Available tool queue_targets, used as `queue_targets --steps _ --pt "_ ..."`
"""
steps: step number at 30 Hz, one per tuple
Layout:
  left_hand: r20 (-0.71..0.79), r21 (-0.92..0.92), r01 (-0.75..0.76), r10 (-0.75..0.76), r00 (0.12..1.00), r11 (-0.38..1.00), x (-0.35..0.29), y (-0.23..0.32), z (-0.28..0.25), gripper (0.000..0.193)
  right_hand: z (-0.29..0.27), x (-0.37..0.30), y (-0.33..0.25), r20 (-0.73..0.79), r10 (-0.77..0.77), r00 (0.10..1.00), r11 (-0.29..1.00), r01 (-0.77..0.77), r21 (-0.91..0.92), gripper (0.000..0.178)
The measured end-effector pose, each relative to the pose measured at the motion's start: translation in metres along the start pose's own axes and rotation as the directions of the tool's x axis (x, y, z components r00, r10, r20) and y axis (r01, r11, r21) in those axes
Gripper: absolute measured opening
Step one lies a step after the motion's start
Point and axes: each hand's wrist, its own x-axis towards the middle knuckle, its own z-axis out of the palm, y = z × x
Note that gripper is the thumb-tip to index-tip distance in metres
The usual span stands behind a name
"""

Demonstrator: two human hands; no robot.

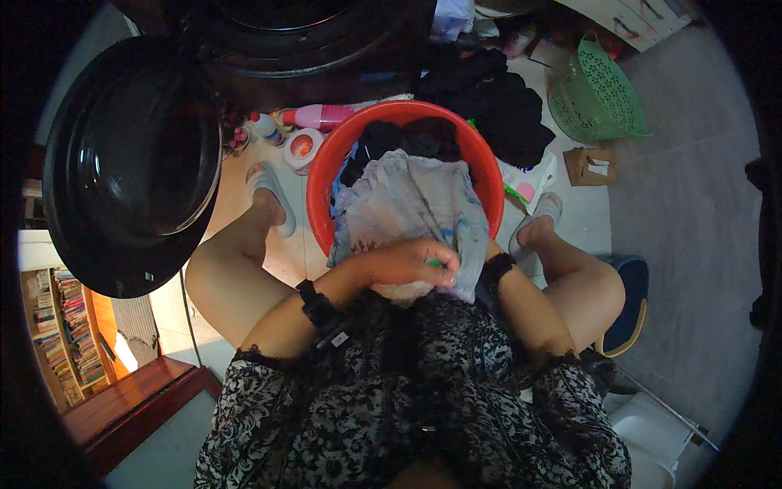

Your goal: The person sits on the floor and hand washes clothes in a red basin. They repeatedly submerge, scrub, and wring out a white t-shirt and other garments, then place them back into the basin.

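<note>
A pale grey-white cloth with faint blue print point(411, 196) is spread over the near side of a red tub point(320, 175) and hangs toward my lap. My left hand point(407, 262) lies across the cloth's near part, fingers curled closed. Between its fingertips shows a small green thing point(434, 263), too little of it visible to name. At the cloth's right edge is my right hand point(492, 249), its fingers hidden behind the fabric. Dark clothes point(415, 138) fill the tub's far side.
The open round black door point(134, 167) of a dark machine stands at left. Beside the tub are a pink bottle point(322, 116) and a white-and-pink round container point(303, 148). Black clothes point(497, 106), a green basket point(595, 94) and a small cardboard box point(589, 167) lie at far right.
</note>
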Motion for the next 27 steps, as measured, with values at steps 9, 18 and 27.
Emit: queue_targets --steps 9,18,27 --pt "-0.43 0.416 0.249 -0.052 0.901 0.875 -0.001 -0.008 -0.028 0.024 0.005 0.001 -0.023 -0.135 -0.013 0.991 0.98 0.04 0.197 0.044" --pt "-0.189 0.979 0.073 0.706 0.682 0.191 0.049 0.018 -0.019 0.032 0.012 0.0 -0.034 -0.152 -0.078 0.985 0.992 0.092 0.091 0.048" --pt "-0.593 0.804 0.321 0.708 0.383 0.5 0.045 -0.026 -0.045 0.045 0.011 0.0 -0.038 -0.143 -0.086 0.986 0.992 0.098 0.08 0.052"
